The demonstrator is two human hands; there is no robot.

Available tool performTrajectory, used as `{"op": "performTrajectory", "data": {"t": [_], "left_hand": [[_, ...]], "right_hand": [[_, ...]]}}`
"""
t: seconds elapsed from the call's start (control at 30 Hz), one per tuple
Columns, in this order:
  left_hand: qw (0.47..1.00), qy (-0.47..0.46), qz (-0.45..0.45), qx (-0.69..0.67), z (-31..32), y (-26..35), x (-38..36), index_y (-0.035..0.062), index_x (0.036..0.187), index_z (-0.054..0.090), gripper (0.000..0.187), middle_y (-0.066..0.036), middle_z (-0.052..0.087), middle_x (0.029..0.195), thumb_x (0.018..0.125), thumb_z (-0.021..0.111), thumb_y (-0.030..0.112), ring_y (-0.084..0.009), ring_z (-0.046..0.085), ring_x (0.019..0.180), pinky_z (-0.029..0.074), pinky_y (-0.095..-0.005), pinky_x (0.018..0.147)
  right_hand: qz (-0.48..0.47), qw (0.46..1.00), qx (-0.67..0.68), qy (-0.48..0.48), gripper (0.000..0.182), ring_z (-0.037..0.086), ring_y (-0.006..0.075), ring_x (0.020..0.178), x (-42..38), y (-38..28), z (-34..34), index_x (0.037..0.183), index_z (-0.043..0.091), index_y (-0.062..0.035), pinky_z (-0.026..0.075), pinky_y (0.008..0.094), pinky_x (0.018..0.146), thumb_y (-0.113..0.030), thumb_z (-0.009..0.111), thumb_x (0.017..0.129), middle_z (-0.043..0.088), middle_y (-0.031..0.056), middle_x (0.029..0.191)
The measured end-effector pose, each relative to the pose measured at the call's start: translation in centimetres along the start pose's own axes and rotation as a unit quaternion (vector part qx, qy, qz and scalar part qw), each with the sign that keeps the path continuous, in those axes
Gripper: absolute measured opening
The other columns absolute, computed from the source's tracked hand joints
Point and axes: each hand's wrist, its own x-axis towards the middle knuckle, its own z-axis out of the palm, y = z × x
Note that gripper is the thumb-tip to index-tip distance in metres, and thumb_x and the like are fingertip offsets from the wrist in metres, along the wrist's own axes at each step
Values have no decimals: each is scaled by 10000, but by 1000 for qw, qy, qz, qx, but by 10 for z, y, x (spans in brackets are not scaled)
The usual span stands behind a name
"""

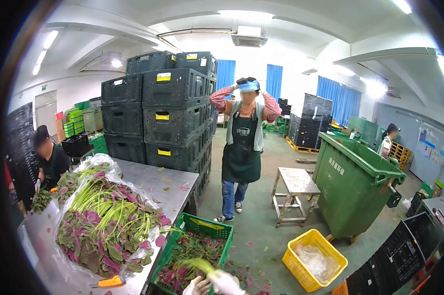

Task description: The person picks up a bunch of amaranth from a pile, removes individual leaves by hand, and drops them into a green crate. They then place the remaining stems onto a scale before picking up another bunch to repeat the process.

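Observation:
At the bottom edge, my right hand (pixel 225 283), in a white glove, is closed around a small bunch of amaranth stems (pixel 198 265). The pale green stems point left over a green crate (pixel 226 241) that contains loose amaranth leaves (pixel 202 245). Just left of it, my gloved left hand (pixel 197 286) is partly cut off by the frame, its fingers loosely curved and apart, with nothing seen in them. A large heap of red-and-green amaranth (pixel 109 216) lies on clear plastic on the metal table. An orange-handled knife (pixel 111 282) rests near the table's front edge.
Stacked dark crates (pixel 175 115) stand behind the metal table (pixel 165 172). A person (pixel 242 132) faces me with both hands raised to the head. To the right are a stool (pixel 298 181), a yellow basket (pixel 293 263) and a green wheeled bin (pixel 352 184). Another person (pixel 52 160) works at left.

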Motion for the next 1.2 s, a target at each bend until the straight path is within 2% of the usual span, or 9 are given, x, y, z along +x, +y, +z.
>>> {"op": "performTrajectory", "data": {"t": [0.1, 0.2, 0.3, 0.47, 0.6, 0.9, 1.0, 1.07, 1.2], "left_hand": [[999, 17, -8, 35, -5, -3, -4, 26, 1246, 465, 395, -140, 573, 1139, 931, 468, 263, -231, 563, 1002, 433, -346, 874], [997, 38, -13, 59, 2, -5, -3, 7, 1214, 491, 364, -140, 612, 1067, 926, 481, 229, -236, 595, 949, 458, -337, 838], [995, 49, -20, 79, 3, -10, -5, -8, 1182, 516, 329, -140, 633, 1023, 922, 488, 192, -240, 615, 915, 476, -330, 811], [994, 60, -17, 88, -1, -6, -7, -39, 1152, 514, 336, -173, 619, 1018, 911, 500, 194, -260, 616, 905, 483, -366, 826], [991, 75, -23, 104, 7, 3, -7, -49, 1147, 518, 313, -157, 622, 1013, 927, 477, 170, -239, 614, 919, 474, -327, 840], [995, 93, 30, -6, -19, 29, 3, -58, 1199, 463, 388, -177, 582, 1087, 951, 436, 240, -263, 584, 990, 461, -371, 887], [997, 72, 23, -19, -5, 43, 7, -55, 1210, 448, 425, -180, 565, 1117, 954, 432, 283, -270, 569, 1017, 456, -387, 896], [998, 54, 22, -28, -1, 46, 13, -52, 1210, 443, 439, -180, 558, 1129, 954, 428, 305, -275, 562, 1028, 454, -397, 898], [993, 31, -21, -116, -5, 50, 24, -13, 1127, 491, 406, -144, 590, 1052, 952, 416, 345, -255, 584, 968, 464, -410, 884]], "right_hand": [[-98, 984, 57, 134, 275, 428, 53, 446, -23, -95, -39, 863, 653, -45, 355, 208, 451, -257, 488, 919, 508, -18, 581], [-183, 959, 110, 184, 421, 349, 40, 408, 4, -81, -66, 795, 624, 9, 293, 214, 407, -322, 421, 958, 425, -41, 501], [12, 943, 332, 26, 484, 293, 43, 387, 50, -14, -89, 748, 576, 5, 240, 201, 390, -410, 424, 945, 325, -69, 461], [65, 883, 465, 5, 357, 315, 64, 372, 30, -45, -72, 777, 527, -65, 253, 199, 362, -378, 458, 934, 440, -19, 547], [34, 864, 474, -165, 357, 269, 59, 348, 19, -48, -71, 790, 519, -57, 230, 201, 343, -348, 402, 961, 382, -34, 496], [-6, 991, -28, -134, 279, 462, 65, 403, -1, -62, -57, 811, 577, -12, 370, 209, 393, -235, 456, 927, 596, 21, 624], [29, 984, -126, -126, 222, 552, 119, 461, 1, -44, -53, 822, 580, -47, 438, 245, 451, -237, 505, 907, 631, 33, 664], [-223, 920, -305, -101, 247, 572, 216, 482, 4, -26, -51, 781, 555, -64, 447, 312, 468, -287, 543, 889, 615, 75, 644], [-262, 850, -444, -106, 258, 567, 286, 523, 1, -20, -48, 747, 528, -82, 442, 373, 482, -312, 569, 855, 566, 99, 615]]}}
